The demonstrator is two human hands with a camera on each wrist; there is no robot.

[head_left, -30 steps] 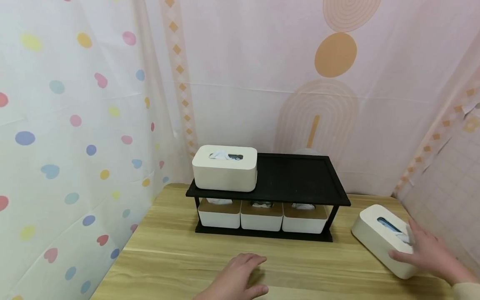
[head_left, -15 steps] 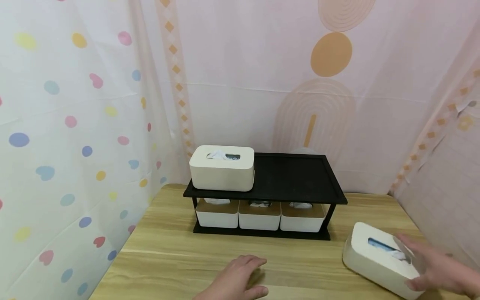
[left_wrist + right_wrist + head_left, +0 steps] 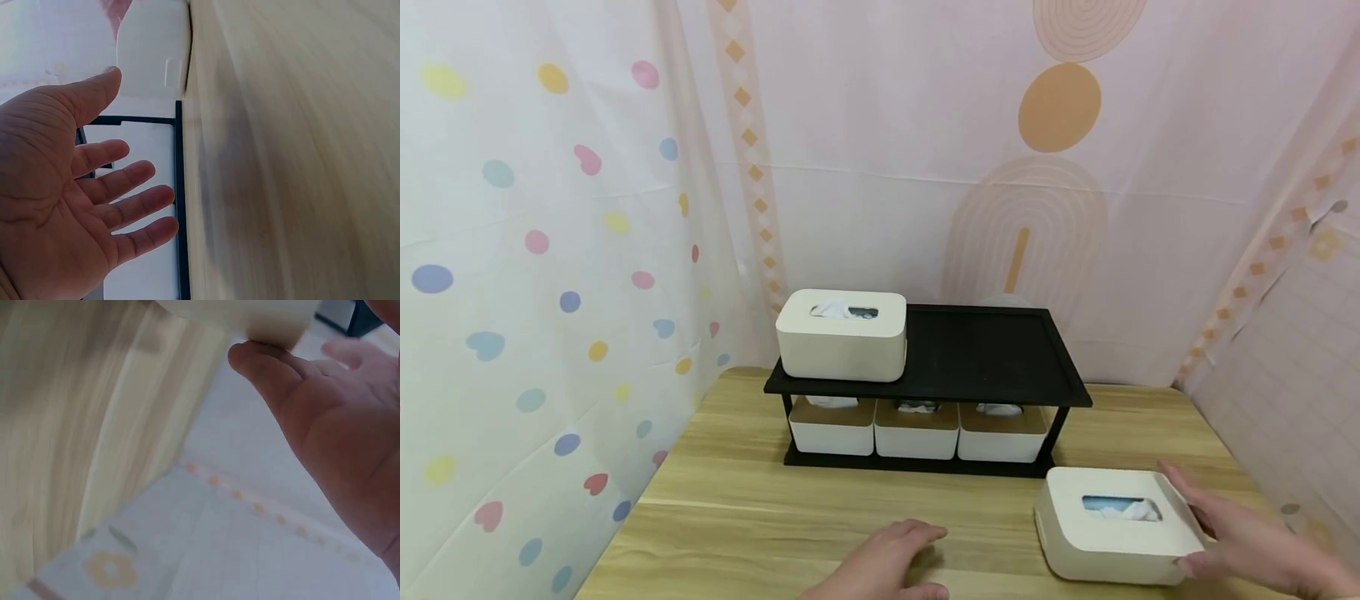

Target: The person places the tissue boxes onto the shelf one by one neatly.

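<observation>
My right hand (image 3: 1247, 537) grips the right end of a cream tissue box (image 3: 1120, 540), thumb at the near corner and fingers on the far side. White tissue shows in the slot on its top. The right wrist view catches the thumb against a pale corner of that box (image 3: 244, 319). Over the front middle of the table, my left hand (image 3: 883, 562) holds nothing. In the left wrist view its fingers are spread and relaxed, palm showing (image 3: 56, 194). Another cream tissue box (image 3: 841, 354) stands on the left of the black rack's top shelf (image 3: 985, 354).
Below, on the rack's lower shelf (image 3: 917, 465), sit three white boxes with brown tops (image 3: 917, 435), tissue poking out. The rack stands toward the back of the wooden table (image 3: 737, 517). Patterned curtains (image 3: 880, 125) hang behind it and along both sides.
My right hand has brought the tissue box leftward and toward me, turning it from slanted to nearly parallel with the rack. The left hand has barely moved; the view has shifted slightly.
</observation>
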